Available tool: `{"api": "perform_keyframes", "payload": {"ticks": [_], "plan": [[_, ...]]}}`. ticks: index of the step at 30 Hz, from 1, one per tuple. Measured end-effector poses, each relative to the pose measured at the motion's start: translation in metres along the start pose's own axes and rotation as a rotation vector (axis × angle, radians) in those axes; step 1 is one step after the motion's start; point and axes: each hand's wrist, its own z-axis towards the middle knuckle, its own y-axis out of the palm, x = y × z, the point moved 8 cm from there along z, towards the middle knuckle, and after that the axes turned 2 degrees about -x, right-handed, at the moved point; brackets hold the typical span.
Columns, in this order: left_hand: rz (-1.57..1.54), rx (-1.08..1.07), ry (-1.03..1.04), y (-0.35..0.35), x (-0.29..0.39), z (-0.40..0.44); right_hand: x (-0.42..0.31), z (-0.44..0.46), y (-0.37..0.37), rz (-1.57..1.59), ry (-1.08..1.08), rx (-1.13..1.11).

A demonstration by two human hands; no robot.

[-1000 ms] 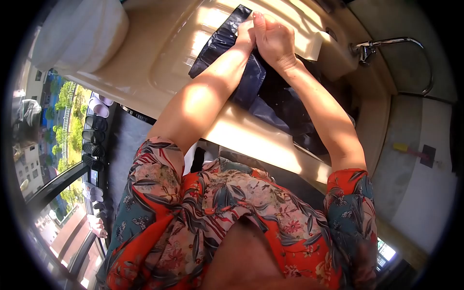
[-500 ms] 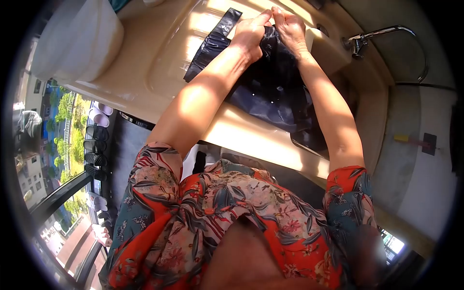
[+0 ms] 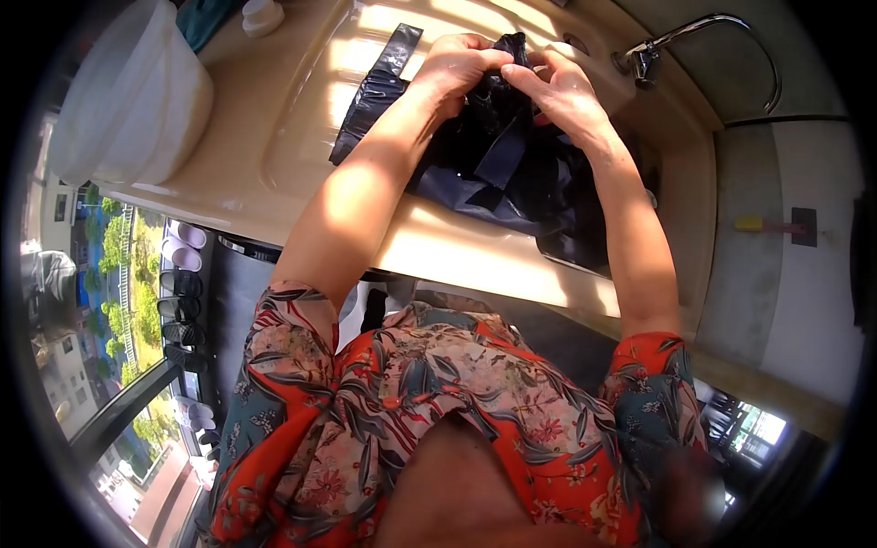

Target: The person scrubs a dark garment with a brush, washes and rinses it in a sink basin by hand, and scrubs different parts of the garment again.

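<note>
A dark, shiny garment point(image 3: 498, 173) that looks wet lies bunched over the washboard part of a beige sink point(image 3: 475, 260) and down into its basin. Its exact kind cannot be made out. My left hand point(image 3: 454, 71) pinches a gathered fold at the top, thumb and fingers closed on the cloth. Facing it, my right hand point(image 3: 565, 96) grips the same fold from the other side, thumb on top; its other fingers are partly hidden. A flat strip of dark cloth with a ruffled edge point(image 3: 375, 96) lies on the ridges left of my left hand.
A chrome faucet point(image 3: 644, 64) curves out at the back right. At left stands a white bucket point(image 3: 137, 100), with a white round container point(image 3: 262, 16) behind it. Several slippers point(image 3: 181, 309) line the window side. A yellow-and-red handled tool point(image 3: 763, 225) is on the right wall.
Both hands have come lower and closer to me, turning up a bunched fold between them. A flat dark strip now hangs below the fold. The view has shifted slightly.
</note>
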Motion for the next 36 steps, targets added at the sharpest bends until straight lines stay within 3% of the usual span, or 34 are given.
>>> {"api": "perform_keyframes", "payload": {"ticks": [2, 4, 8, 11, 12, 15, 16, 19, 23, 24, 26, 28, 29, 31, 34, 35, 36], "plan": [[0.280, 0.166, 0.138, -0.015, 0.012, 0.002, 0.011, -0.006, 0.002, 0.161, 0.039, -0.069], [0.682, 0.347, 0.343, -0.026, 0.038, 0.000, 0.031, -0.005, -0.008, 0.108, 0.110, -0.090], [0.916, 0.330, 0.411, -0.015, 0.048, -0.003, 0.034, 0.001, -0.031, 0.136, 0.014, 0.027], [0.212, 0.069, 0.335, -0.015, 0.020, 0.019, 0.036, 0.003, -0.034, 0.287, 0.003, 0.216], [0.158, 0.079, 0.208, -0.015, 0.009, 0.022, 0.042, 0.006, -0.031, 0.362, -0.009, 0.290], [-0.233, 0.080, 0.096, 0.002, 0.005, 0.004, 0.065, 0.023, -0.010, 0.703, 0.017, 0.326], [-0.330, 0.229, 0.007, 0.003, 0.004, -0.011, 0.068, 0.029, -0.003, 0.752, -0.003, 0.333], [-0.517, 0.353, -0.037, -0.018, -0.028, 0.014, 0.069, 0.047, 0.009, 0.709, 0.002, 0.406], [-0.458, 0.559, -0.099, -0.035, -0.038, 0.018, 0.021, 0.040, 0.005, 0.254, -0.048, 0.527], [-0.562, 0.326, -0.063, -0.025, -0.036, 0.025, -0.015, 0.018, 0.000, 0.101, -0.310, 0.667], [-0.756, -0.139, 0.015, -0.015, -0.028, 0.013, -0.050, 0.002, 0.019, -0.098, -0.283, 0.510], [-0.749, 0.036, -0.045, -0.015, -0.046, 0.000, -0.051, 0.009, 0.037, -0.277, -0.319, 0.434], [-0.626, 0.314, -0.038, -0.005, -0.027, -0.020, -0.050, 0.014, 0.046, -0.367, -0.344, 0.388], [-0.302, 0.436, 0.032, 0.005, -0.026, -0.017, 0.004, 0.055, 0.036, 0.000, -0.071, 0.160], [-0.437, 0.352, 0.002, -0.019, -0.044, 0.008, -0.027, 0.034, 0.043, -0.299, -0.317, 0.424], [-0.615, 0.299, 0.007, -0.022, -0.044, -0.002, -0.043, 0.019, 0.051, -0.288, -0.370, 0.474], [-0.791, 0.249, 0.003, -0.025, -0.045, -0.012, -0.075, -0.008, 0.060, -0.269, -0.434, 0.385]]}}
